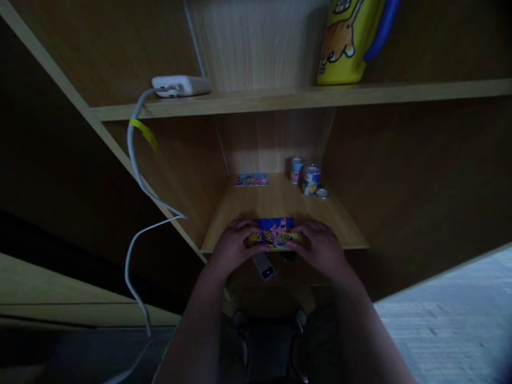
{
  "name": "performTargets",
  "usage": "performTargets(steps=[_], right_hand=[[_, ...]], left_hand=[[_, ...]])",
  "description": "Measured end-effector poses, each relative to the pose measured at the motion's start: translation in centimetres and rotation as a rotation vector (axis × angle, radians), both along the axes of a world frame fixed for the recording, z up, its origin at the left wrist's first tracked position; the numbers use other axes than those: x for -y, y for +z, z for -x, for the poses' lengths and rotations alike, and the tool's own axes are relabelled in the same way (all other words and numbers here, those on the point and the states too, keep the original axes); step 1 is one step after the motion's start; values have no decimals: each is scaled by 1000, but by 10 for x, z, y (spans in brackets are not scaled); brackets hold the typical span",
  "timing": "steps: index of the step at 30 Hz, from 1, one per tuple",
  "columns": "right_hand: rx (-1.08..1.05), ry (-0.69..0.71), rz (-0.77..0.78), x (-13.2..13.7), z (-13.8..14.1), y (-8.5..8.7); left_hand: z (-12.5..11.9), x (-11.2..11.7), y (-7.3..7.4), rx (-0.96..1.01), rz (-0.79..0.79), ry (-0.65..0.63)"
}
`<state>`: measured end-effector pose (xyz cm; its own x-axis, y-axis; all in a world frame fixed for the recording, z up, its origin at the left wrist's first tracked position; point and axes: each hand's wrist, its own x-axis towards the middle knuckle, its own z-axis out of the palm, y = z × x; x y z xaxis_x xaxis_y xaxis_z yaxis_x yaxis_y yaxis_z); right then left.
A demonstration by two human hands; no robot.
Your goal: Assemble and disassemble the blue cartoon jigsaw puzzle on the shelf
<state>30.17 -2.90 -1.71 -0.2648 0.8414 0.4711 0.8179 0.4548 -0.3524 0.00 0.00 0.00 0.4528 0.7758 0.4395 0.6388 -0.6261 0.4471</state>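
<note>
A flat blue cartoon-printed box lies at the front edge of the lower wooden shelf. My left hand grips its left end with curled fingers. My right hand grips its right end the same way. A small grey device with a lit spot shows just below the shelf edge between my hands.
Two small printed cans and a round lid stand at the shelf's back right, a printed strip at the back. On the upper shelf sit a white adapter with a dangling cable and a yellow cartoon jug.
</note>
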Motion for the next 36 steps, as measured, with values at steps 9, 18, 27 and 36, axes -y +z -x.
performTargets(steps=[9, 18, 27, 36], right_hand=[[-13, -64, 34, -13, 6, 3], [-94, 18, -36, -26, 6, -4], [-119, 262, -17, -10, -2, 9], [-67, 302, -31, -15, -1, 4]], left_hand=[[-5, -10, 4, -86, -1, 40], [-15, -8, 9, -97, -122, 41], [-33, 11, 1, -74, -153, -138], [-30, 7, -2, -49, -126, -161]])
